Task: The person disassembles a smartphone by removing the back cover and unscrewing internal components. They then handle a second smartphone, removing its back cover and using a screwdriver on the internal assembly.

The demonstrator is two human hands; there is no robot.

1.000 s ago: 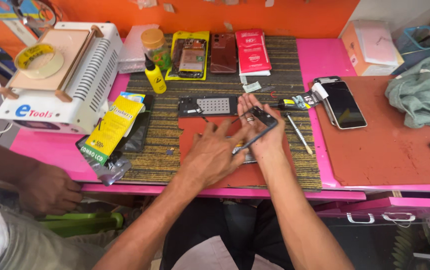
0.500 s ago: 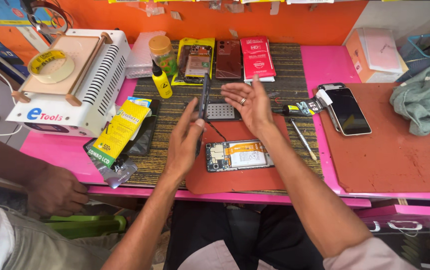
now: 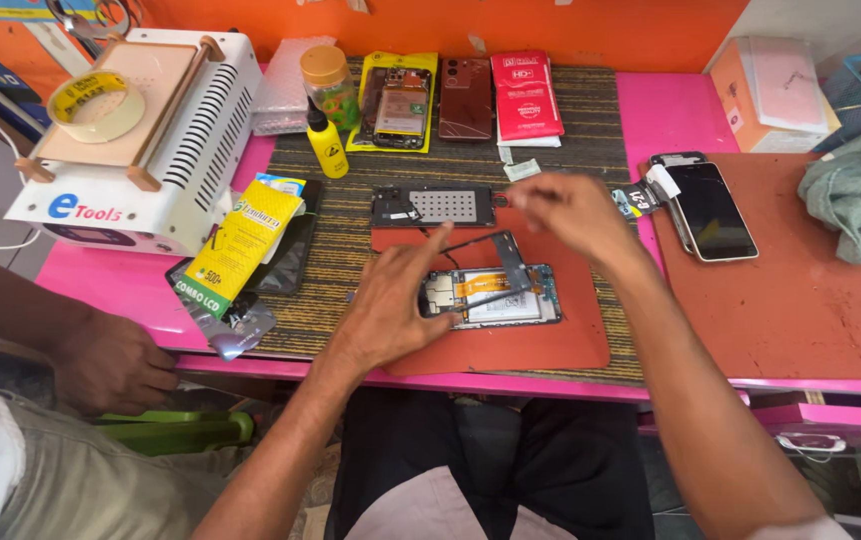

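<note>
Centrally, left hand rests fingers on the left end of the opened phone, thumb raised, pinning rather than gripping it. Phone lies flat on the red mat, circuitry and battery exposed. Right hand hovers behind the phone, fingertips pinched together; blurred, cannot tell what they hold. Dark inner frame lies behind the phone, at the mat's far edge. Black-screened phone sits well right of the mat. Another person's hand rests far left.

A phone repair bench.
An opened phone on a work mat, spare parts packets, a white heating machine.
</note>
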